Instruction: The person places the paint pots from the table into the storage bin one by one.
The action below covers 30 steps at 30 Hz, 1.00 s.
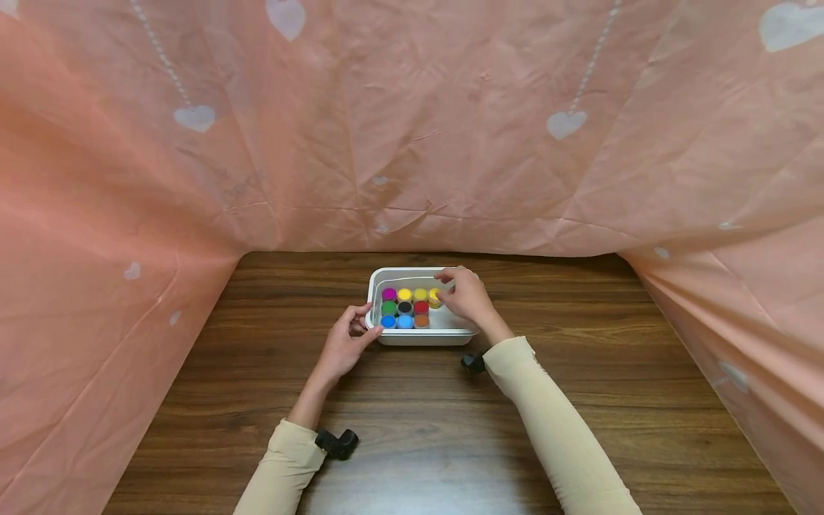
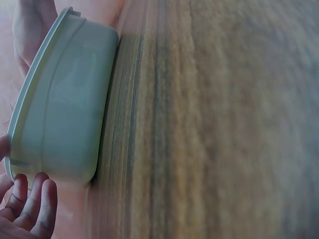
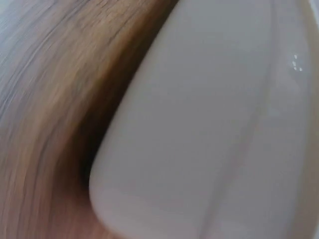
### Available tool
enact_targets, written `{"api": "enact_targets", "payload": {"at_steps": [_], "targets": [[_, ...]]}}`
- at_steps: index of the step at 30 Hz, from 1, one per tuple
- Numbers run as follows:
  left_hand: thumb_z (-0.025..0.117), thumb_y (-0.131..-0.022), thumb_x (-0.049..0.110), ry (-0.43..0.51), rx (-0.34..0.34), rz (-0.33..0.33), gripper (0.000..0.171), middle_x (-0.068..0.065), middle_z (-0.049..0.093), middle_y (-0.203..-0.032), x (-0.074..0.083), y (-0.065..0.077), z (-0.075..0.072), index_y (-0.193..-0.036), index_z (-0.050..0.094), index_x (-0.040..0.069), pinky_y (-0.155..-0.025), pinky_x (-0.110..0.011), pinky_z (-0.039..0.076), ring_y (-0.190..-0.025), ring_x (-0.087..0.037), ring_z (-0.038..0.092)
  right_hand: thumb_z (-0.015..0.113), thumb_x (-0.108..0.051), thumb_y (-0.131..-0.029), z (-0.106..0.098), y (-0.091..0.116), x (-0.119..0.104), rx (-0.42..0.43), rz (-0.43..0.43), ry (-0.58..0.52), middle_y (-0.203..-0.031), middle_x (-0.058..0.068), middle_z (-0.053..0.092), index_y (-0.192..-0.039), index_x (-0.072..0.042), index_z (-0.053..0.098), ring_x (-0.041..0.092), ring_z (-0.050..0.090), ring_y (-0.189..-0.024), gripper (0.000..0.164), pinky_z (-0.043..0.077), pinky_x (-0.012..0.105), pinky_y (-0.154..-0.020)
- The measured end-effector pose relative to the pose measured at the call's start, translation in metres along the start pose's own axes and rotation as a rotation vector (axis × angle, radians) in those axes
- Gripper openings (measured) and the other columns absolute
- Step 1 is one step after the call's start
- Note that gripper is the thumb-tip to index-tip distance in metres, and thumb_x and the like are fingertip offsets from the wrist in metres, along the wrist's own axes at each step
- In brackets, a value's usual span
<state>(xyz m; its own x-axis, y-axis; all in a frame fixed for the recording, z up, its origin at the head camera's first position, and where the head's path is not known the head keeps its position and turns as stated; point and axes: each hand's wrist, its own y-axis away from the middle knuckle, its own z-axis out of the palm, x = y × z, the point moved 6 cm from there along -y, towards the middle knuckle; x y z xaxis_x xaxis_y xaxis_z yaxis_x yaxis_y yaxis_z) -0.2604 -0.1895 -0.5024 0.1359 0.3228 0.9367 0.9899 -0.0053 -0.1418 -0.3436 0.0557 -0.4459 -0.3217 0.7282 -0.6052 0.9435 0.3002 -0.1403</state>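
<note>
A white plastic tub (image 1: 425, 338) stands on the table with several small round paint pots inside, set in rows. The back row has a purple pot (image 1: 389, 294), two yellow pots and a deeper yellow pot (image 1: 434, 295) at its right end. Green, black (image 1: 404, 307) and red (image 1: 420, 307) pots make the middle row; blue, light blue and orange-brown (image 1: 421, 322) ones are in front. My left hand (image 1: 346, 342) grips the tub's left front corner, thumb on the rim. Over the tub's right side, my right hand (image 1: 466, 295) has thumb and forefinger parted, thumb beside the deeper yellow pot.
The brown wood-grain table (image 1: 412, 429) extends around the tub on all sides. A pink cloth with white hearts (image 1: 412, 143) hangs behind and along both sides. Black wrist cameras (image 1: 337, 444) sit at both sleeve cuffs. The right wrist view shows mainly the tub's outer wall (image 3: 189, 124).
</note>
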Motion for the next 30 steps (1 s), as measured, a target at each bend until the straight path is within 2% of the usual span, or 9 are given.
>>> {"api": "enact_targets", "payload": {"at_steps": [4, 7, 12, 15, 20, 30], "targets": [[0.078, -0.094, 0.013, -0.01, -0.001, 0.005, 0.051, -0.017, 0.065, -0.106, 0.001, -0.001, 0.0, -0.14, 0.059, 0.0, -0.073, -0.021, 0.046, -0.09, -0.016, 0.059, 0.073, -0.01, -0.094, -0.017, 0.01, 0.004, 0.015, -0.068, -0.028, -0.12, 0.023, 0.065, -0.127, -0.001, 0.07, 0.036, 0.069, -0.103, 0.034, 0.057, 0.048, -0.091], [0.078, -0.094, 0.013, -0.014, -0.003, 0.005, 0.051, -0.017, 0.065, -0.108, 0.001, -0.001, 0.001, -0.14, 0.059, 0.0, -0.073, -0.021, 0.046, -0.091, -0.016, 0.059, 0.073, -0.008, -0.093, -0.029, 0.018, 0.011, 0.031, -0.128, -0.026, -0.118, 0.025, 0.065, -0.126, 0.0, 0.07, 0.039, 0.067, -0.107, 0.034, 0.055, 0.05, -0.093], [0.078, -0.094, 0.012, -0.008, -0.006, 0.001, 0.052, -0.019, 0.065, -0.109, 0.002, -0.001, 0.001, -0.141, 0.058, 0.001, -0.072, -0.02, 0.046, -0.091, -0.015, 0.058, 0.074, -0.009, -0.094, -0.043, 0.033, 0.029, 0.035, -0.152, -0.011, -0.125, 0.026, 0.062, -0.132, 0.0, 0.067, 0.042, 0.063, -0.116, 0.039, 0.051, 0.055, -0.099], [0.077, -0.094, 0.012, -0.004, -0.008, -0.001, 0.052, -0.019, 0.065, -0.11, 0.002, 0.0, 0.001, -0.14, 0.058, 0.001, -0.072, -0.02, 0.046, -0.091, -0.015, 0.059, 0.074, -0.009, -0.094, -0.045, 0.042, 0.041, 0.034, -0.154, -0.013, -0.13, 0.025, 0.06, -0.134, 0.0, 0.066, 0.043, 0.062, -0.119, 0.042, 0.05, 0.057, -0.102], [0.078, -0.094, 0.012, -0.008, -0.009, -0.001, 0.052, -0.019, 0.065, -0.111, 0.002, -0.001, 0.0, -0.141, 0.058, 0.0, -0.072, -0.019, 0.046, -0.091, -0.014, 0.058, 0.074, -0.005, -0.095, -0.043, 0.051, 0.056, 0.004, -0.153, -0.098, -0.133, 0.024, 0.06, -0.136, 0.001, 0.064, 0.045, 0.06, -0.124, 0.043, 0.051, 0.055, -0.104], [0.077, -0.095, 0.016, -0.004, -0.011, 0.009, 0.052, -0.022, 0.065, -0.113, 0.0, -0.002, 0.002, -0.141, 0.058, 0.002, -0.071, -0.019, 0.044, -0.092, -0.018, 0.057, 0.074, -0.005, -0.095, -0.038, 0.054, 0.07, -0.007, -0.13, -0.224, -0.134, 0.024, 0.062, -0.134, 0.004, 0.064, 0.045, 0.061, -0.124, 0.042, 0.049, 0.054, -0.107]]}}
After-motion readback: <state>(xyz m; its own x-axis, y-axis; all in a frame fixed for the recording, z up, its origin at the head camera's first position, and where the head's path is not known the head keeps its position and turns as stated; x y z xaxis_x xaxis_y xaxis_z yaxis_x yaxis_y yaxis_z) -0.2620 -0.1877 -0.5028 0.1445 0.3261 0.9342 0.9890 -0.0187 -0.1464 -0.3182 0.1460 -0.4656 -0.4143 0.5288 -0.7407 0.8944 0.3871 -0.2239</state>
